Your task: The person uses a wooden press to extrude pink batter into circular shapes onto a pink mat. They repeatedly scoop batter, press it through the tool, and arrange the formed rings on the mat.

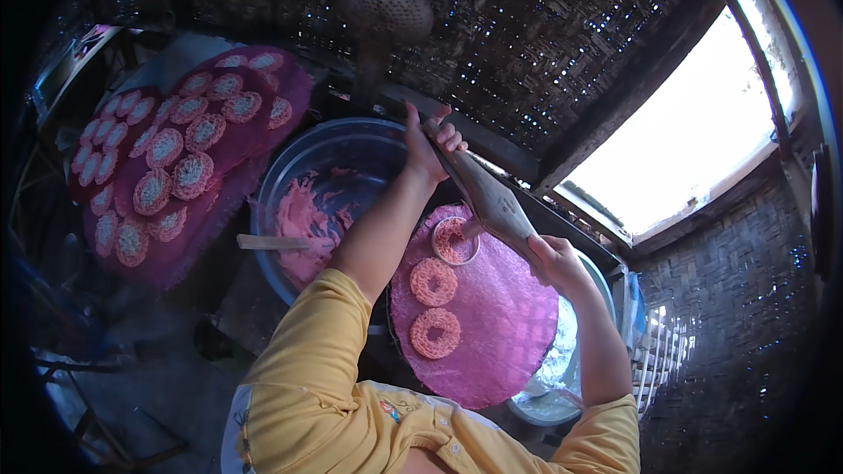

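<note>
A long greyish wooden press, wide in the middle and narrow at its ends, slants in front of me. My left hand grips its upper end, thumb and one finger sticking up. Around the lower right end my right hand is closed. Beneath the press, a pale ring mould encircles pink strands on a rounded, pink-covered mat. Two pink strand-dough rings, one at the middle and one nearer me, lie in line with the mould.
Left of the mat is a large basin with pink dough and a flat wooden stick. Pink sheets at far left bear many pink-and-white rounds. Under the mat's right side sits another basin. A perforated ladle hangs on the woven wall.
</note>
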Demonstrator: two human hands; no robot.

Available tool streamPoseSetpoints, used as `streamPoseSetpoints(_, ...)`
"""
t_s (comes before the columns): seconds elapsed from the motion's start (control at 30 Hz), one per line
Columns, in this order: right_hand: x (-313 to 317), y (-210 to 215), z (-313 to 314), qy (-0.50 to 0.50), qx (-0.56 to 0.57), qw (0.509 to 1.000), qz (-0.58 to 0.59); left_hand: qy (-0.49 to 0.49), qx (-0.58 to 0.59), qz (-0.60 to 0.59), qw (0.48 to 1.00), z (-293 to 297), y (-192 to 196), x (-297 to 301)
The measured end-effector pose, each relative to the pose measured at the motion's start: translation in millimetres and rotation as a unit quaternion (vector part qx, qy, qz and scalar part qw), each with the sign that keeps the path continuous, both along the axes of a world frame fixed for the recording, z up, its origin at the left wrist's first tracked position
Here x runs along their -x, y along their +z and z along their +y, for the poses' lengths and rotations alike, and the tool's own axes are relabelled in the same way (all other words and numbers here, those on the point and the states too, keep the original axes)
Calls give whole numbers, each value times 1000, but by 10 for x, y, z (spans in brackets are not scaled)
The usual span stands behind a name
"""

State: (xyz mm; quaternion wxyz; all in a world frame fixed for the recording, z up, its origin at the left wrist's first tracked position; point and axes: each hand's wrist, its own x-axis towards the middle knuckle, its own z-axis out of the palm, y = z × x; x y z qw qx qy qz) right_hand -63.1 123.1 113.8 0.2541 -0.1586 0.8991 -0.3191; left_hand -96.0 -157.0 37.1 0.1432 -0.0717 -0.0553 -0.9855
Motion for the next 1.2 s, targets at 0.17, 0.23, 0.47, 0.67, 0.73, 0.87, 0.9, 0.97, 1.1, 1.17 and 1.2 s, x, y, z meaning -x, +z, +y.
streamPoseSetpoints(0.17, -78, 20, 153, -14, -13, 998, -52, -22, -29, -29, 999, 178, -114, -93)
streamPoseSetpoints(0.23, -147, -11, 166, -29, -11, 997, -70, -23, -24, -22, 999, 172, -164, -147)
streamPoseSetpoints(0.47, -302, -174, -55, 12, 29, 998, -62, -22, 43, 48, 998, -170, 119, -329)
streamPoseSetpoints(0.67, -344, -177, -289, -2, 191, 981, -19, 28, 461, -58, 885, -51, 169, -689)
streamPoseSetpoints(0.73, -368, -227, -391, 13, 261, 964, -48, 125, 695, -28, 707, 61, -148, -799)
streamPoseSetpoints(0.87, -211, -411, -532, 100, 304, 947, -29, 88, 633, -59, 767, -55, -664, -986)
streamPoseSetpoints(0.9, -158, -473, -526, 76, 211, 971, 79, 29, 502, 11, 864, -133, -701, -1093)
streamPoseSetpoints(0.97, -74, -614, -497, 8, 2, 961, 278, 166, 655, 37, 737, -204, -730, -1543)
streamPoseSetpoints(1.1, -5, -902, -456, -46, -61, 968, 240, 280, 711, -63, 642, -213, -654, -2512)
streamPoseSetpoints(1.17, 24, -1008, -479, -45, -68, 967, 240, 309, 690, -107, 645, -304, -624, -2854)
streamPoseSetpoints(1.2, 38, -1047, -506, -45, -70, 966, 244, 312, 675, -132, 655, -362, -620, -2980)
